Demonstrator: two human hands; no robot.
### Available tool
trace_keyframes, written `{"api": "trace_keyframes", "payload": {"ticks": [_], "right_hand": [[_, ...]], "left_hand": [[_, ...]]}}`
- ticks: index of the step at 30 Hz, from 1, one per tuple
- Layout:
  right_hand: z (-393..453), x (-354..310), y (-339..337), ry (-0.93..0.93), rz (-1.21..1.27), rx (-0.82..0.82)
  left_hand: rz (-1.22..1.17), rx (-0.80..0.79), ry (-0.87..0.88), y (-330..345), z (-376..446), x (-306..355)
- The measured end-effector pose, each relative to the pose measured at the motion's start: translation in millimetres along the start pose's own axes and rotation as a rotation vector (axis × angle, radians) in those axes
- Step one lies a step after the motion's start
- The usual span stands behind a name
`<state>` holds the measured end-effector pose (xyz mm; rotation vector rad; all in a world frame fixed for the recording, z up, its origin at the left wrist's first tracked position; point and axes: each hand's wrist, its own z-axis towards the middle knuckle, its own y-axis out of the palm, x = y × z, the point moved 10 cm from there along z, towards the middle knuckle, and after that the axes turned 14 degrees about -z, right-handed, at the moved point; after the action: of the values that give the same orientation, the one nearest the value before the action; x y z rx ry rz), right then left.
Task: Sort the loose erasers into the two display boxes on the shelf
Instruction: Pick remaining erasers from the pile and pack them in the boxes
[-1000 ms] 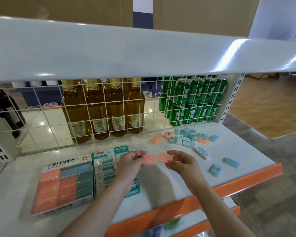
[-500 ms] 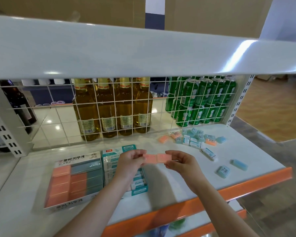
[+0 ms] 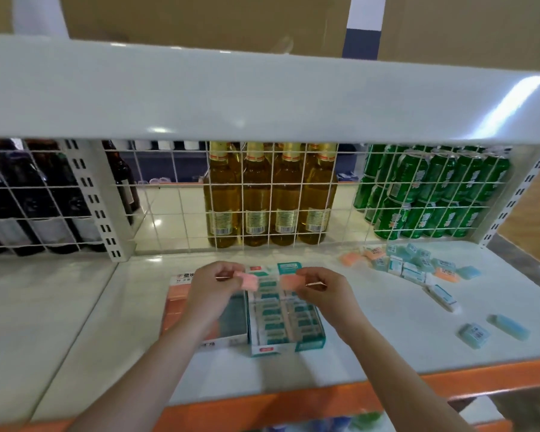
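- Right now I am working over the shelf (image 3: 387, 338), holding both hands above the two display boxes: the left box (image 3: 231, 322) with its pink and grey-blue rows, and the teal-and-white box (image 3: 289, 325) touching it on the right.
- Risk-wise, I am judging the biggest slip to be a mix-up: my right hand (image 3: 328, 294) is hovering over the teal-and-white box, and a pink eraser let go there would be landing in the wrong stock.
- Next, the loose pile (image 3: 418, 265) is waiting near the back right of the shelf, with two blue strays (image 3: 508, 327) lying near the orange front lip; a careless sweep could be knocking those off the edge.
- My left hand (image 3: 214, 291) is covering part of the left box, so I am partly guessing at the free slot.
- Left fingers (image 3: 231, 271) are curling closed, pinching one pink eraser (image 3: 249, 281).
- Right fingers (image 3: 312, 277) are likewise closing in a pinch on the other pink eraser (image 3: 290, 282), only by its edge, so either could be slipping.
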<state>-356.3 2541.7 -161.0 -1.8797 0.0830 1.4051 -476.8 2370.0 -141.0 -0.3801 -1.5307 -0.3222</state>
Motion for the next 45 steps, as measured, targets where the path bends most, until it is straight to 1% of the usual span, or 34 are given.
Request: {"api": "trace_keyframes", "payload": {"ticks": [3, 7, 12, 19, 24, 32, 39, 45], "right_hand": [[0.3, -17.4, 17.5, -0.040, -0.072, -0.028], [0.8, -38.1, 40.9, -0.137, -0.131, -0.060], [0.2, -57.4, 73.3, -0.227, -0.201, -0.114], [-1.6, -66.6, 100.8, -0.276, -0.313, -0.141], [-1.3, -68.1, 113.1, -0.283, -0.340, -0.186], [1.9, -66.4, 132.9, -0.261, -0.343, -0.241], [4.9, -70.4, 144.6, -0.275, -0.377, -0.205], [7.3, -73.1, 143.3, -0.273, -0.387, -0.209]], "left_hand": [[-0.020, 0.063, 0.003, -29.7, 1.0, -4.5], [0.050, 0.096, 0.003, -61.2, -0.2, -9.4], [0.076, 0.175, 0.009, -96.8, -1.8, -21.2], [0.263, 0.174, 0.000, -105.3, 5.4, -32.3], [0.402, 0.203, 0.060, -107.5, 9.5, -36.1], [0.553, 0.195, 0.073, -114.6, 14.2, -39.4], [0.538, 0.112, 0.099, -114.1, 15.0, -44.2], [0.627, 0.049, 0.131, -110.2, 17.0, -44.1]]}}
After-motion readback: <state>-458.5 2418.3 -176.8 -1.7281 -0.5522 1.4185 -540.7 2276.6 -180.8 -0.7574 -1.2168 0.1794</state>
